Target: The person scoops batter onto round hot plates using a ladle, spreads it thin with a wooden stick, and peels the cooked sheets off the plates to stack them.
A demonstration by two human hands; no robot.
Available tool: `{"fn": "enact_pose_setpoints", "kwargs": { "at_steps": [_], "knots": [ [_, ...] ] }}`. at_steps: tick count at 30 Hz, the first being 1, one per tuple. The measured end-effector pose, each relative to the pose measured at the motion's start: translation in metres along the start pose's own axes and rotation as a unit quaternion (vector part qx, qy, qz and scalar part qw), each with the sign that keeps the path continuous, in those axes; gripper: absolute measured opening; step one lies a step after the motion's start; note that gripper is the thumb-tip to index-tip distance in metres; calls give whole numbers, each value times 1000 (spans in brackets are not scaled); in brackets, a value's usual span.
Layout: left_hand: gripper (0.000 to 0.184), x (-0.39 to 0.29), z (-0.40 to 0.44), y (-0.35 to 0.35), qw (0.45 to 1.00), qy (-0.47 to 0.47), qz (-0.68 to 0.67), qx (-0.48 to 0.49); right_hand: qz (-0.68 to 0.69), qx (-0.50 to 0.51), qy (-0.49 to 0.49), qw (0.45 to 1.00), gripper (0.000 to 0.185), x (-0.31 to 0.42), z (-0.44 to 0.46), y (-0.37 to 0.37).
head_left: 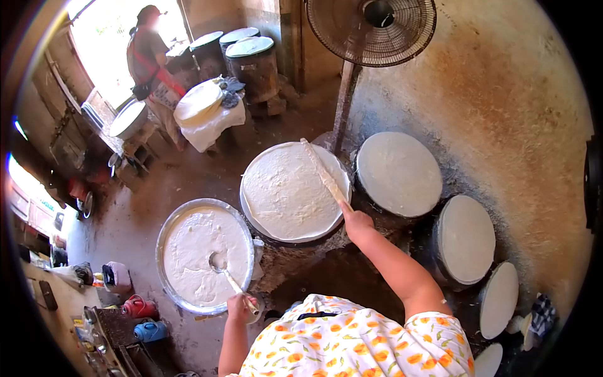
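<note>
While the left hand [242, 308] is closed around the handle of a ladle [232, 280], the right hand [357, 224] grips the near end of a long, flat stick [321, 174]. The ladle's round bowl rests in the thick white mixture of a wide metal basin [161, 259], which sits at 8 o'clock from the middle of the view; the left hand is by the basin's 5 o'clock edge. The stick lies over a broad white round [282, 195] near the middle, running from its 12 o'clock edge toward 4 o'clock, where the right hand is. The round's surface is uneven, with small lumps. Beyond it, a smooth pale disc [399, 174] stands close by, just short of 3 o'clock, and three more discs [465, 239] follow along the wall from past 3 toward 5 o'clock, the last cut off by the frame. A fan [379, 16] hangs over the scene at 1 o'clock. Between 10 and 11 o'clock, well apart from these hands, a person [149, 60] stands near a cloth-draped stand [213, 129] bearing a pale round stack [198, 103]. A red container [140, 306] and a blue one [151, 330] sit near 8 o'clock, beyond the basin.
</note>
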State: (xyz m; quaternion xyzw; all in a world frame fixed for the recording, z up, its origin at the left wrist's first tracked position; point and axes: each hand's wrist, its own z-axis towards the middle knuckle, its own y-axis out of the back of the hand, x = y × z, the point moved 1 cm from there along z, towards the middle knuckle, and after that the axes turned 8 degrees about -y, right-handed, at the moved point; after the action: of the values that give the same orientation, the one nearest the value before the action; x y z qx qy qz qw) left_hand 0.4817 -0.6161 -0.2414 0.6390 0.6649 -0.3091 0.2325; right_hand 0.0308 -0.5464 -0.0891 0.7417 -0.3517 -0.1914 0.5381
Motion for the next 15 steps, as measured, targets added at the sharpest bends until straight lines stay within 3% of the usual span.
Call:
{"fn": "enact_pose_setpoints", "kwargs": {
  "at_steps": [1, 5, 9, 11, 12, 13, 15],
  "knots": [
    [22, 8, -1, 6, 1000, -6, 3, -2, 6, -1, 3, 1000, 64, -5, -12, 2],
    [28, 34, -14, 16, 999, 41, 6, -15, 318, 15, 182, 930, 64, -30, -82, -28],
    [12, 45, -45, 14, 998, 48, 42, -17, 329, 172, 146, 917, 64, -48, -150, -27],
    [11, 50, -62, 13, 996, 72, 53, 25, 334, 162, 158, 915, 63, -62, -159, -54],
    [14, 63, -55, 27, 994, 82, 49, 44, 368, 92, 173, 909, 64, -67, -162, -62],
    [14, 66, -68, 30, 995, 83, 45, 27, 400, 23, 187, 897, 64, -67, -168, -60],
    [20, 68, -87, 25, 994, 75, 71, -19, 428, 8, 182, 885, 64, -76, -174, -64]
  ]
}}
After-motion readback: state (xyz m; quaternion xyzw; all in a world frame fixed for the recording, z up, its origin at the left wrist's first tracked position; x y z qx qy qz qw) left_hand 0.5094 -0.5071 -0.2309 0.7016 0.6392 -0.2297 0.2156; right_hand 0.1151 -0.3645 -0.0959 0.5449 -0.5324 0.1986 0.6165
